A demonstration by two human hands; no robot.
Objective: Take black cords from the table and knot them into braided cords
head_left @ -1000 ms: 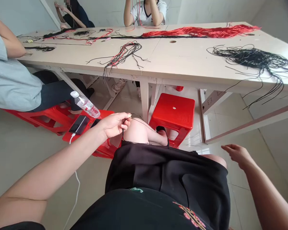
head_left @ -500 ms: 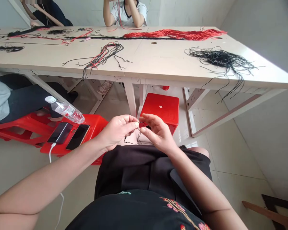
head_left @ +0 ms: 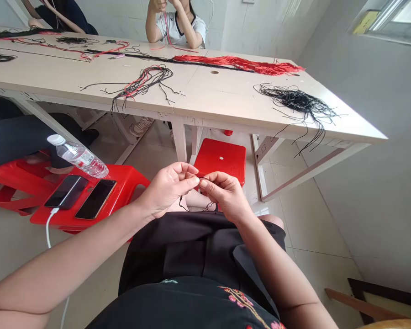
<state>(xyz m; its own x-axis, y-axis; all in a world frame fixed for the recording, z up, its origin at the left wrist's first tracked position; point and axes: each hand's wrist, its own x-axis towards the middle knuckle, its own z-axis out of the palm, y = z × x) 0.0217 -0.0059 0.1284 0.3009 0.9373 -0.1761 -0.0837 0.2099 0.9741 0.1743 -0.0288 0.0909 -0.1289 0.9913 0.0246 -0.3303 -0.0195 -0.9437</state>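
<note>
Above my lap, my left hand (head_left: 173, 186) pinches a thin black cord (head_left: 203, 178) between thumb and forefinger. Close against it, my right hand (head_left: 226, 191) grips the same cord, thumb and fingertips pressed together. A short arc of cord shows between the two sets of fingertips. Loose, kinked lengths of black cord (head_left: 182, 204) hang below my hands, over my legs. Whether there is a knot between my fingers is too small to tell.
A long pale table (head_left: 222, 98) stands ahead, bearing black cords (head_left: 299, 100), a red cord bundle (head_left: 239, 63) and a mixed bundle (head_left: 144, 82). A red stool (head_left: 221, 157) is beneath. At left, another stool holds a water bottle (head_left: 80, 157) and phones (head_left: 96, 198). Two people sit across.
My right hand's fingers, apart before, have closed on the cord and come nearer my left fingertips. My left hand keeps its pinch. The view has turned slightly to the right.
</note>
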